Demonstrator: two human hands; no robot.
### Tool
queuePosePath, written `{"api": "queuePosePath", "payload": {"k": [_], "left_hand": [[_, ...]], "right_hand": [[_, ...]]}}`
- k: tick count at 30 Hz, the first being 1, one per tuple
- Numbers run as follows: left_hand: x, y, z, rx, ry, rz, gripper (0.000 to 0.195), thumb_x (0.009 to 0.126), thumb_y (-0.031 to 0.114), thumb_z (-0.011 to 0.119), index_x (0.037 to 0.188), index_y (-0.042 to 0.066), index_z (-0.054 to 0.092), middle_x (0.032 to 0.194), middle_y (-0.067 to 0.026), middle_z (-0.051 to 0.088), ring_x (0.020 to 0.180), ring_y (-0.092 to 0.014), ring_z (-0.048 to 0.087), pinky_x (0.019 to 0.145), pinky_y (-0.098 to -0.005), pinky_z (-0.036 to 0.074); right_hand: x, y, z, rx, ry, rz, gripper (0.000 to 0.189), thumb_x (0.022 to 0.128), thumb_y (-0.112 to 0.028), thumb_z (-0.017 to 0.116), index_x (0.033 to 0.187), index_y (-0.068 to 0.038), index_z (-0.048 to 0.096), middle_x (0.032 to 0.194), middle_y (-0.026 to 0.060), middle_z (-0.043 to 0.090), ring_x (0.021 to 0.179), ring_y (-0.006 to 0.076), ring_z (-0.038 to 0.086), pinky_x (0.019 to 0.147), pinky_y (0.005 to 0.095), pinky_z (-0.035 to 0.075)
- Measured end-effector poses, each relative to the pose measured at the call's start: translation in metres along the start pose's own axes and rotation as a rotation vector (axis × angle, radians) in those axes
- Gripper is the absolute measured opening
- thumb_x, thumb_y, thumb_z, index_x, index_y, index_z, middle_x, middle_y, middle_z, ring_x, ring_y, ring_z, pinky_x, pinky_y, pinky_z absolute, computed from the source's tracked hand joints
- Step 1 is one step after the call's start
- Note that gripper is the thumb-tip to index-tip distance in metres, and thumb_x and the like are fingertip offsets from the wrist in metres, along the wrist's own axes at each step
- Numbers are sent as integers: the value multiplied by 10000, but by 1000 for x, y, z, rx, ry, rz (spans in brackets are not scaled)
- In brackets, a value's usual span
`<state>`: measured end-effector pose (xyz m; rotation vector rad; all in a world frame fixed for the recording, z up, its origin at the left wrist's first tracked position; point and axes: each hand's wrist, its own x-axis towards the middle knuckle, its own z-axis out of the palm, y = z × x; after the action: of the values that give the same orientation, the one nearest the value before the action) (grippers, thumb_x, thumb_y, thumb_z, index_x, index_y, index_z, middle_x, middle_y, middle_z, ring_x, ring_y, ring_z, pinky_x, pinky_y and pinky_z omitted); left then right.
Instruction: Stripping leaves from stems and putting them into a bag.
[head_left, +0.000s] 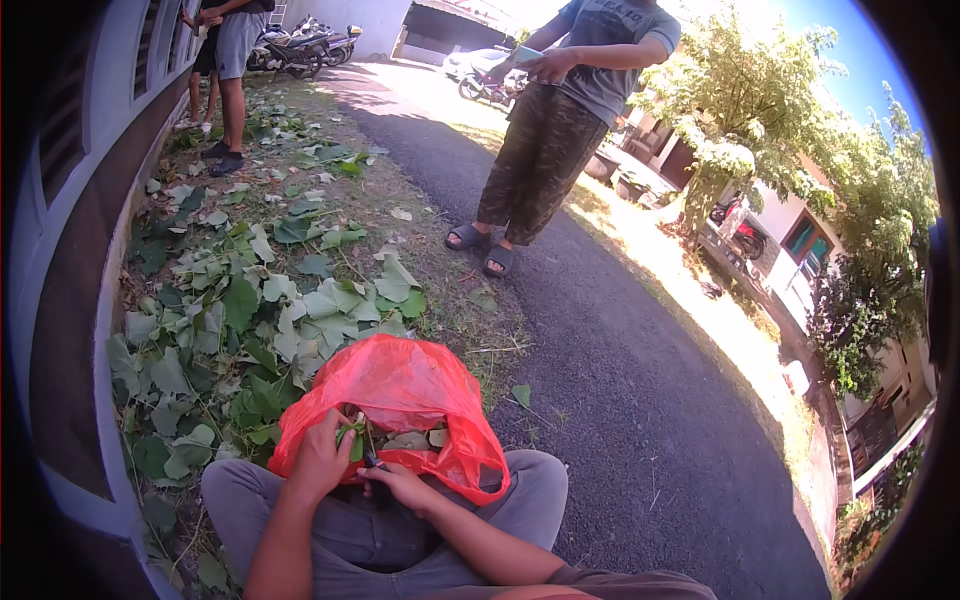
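A red plastic bag (405, 375) stands in front of my crossed legs, its mouth facing me, with leaves and cut plant pieces (409, 441) inside. My left hand (324, 450) is at the bag's left side, its fingers closed on a small green leafy stem (358, 436). Close to its right, my right hand (397, 484) grips a dark-handled tool (373, 459), whose tip is by the stem; its exact kind cannot be told. Beyond and left of the bag lies a spread of large green leaves (300, 307).
A wall with a ledge (112, 315) runs along the left. A person in camouflage trousers (544, 150) stands ahead at the edge of the asphalt path (637, 360). Two people (229, 60) stand farther off by the wall. Parked motorcycles (300, 49) and trees are beyond.
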<state>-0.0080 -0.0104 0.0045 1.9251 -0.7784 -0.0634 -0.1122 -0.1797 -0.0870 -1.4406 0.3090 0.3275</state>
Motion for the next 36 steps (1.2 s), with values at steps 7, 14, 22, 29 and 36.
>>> {"api": "queuePosePath", "payload": {"k": [7,14,22,29,36], "left_hand": [[-1,-8,1,-16,-22,-20,149,973,40,645,1058,-27,542,928,-275,663,931,-510,653,786,-541,503],[-4,-1,5,22,-89,124,154,959,28,640,1061,-20,535,938,-270,647,928,-516,643,788,-558,504],[2,-10,12,-9,-84,60,172,980,51,639,1091,-22,531,930,-272,654,891,-519,649,765,-561,500],[6,-18,10,-76,-32,0,176,1006,72,598,1132,-31,532,970,-293,645,963,-502,656,833,-530,509],[8,-19,6,-80,18,26,149,1018,59,567,1133,-36,575,999,-248,669,968,-442,682,865,-490,525]], "right_hand": [[-3,-8,3,-14,-1,-20,385,1050,-388,629,1066,-12,710,887,28,682,878,127,642,900,292,465],[-5,-12,-2,0,25,-4,369,1047,-394,637,1041,-33,714,868,22,678,877,119,637,869,285,468],[3,-9,-7,20,34,20,325,1040,-363,684,890,-75,672,727,15,627,673,130,611,680,296,499],[4,-24,2,138,67,91,367,1034,-372,703,802,-98,629,661,7,601,600,132,600,621,295,493],[8,-8,-3,35,60,-89,391,1050,-422,647,885,-69,680,845,26,682,866,128,642,869,285,466]]}}
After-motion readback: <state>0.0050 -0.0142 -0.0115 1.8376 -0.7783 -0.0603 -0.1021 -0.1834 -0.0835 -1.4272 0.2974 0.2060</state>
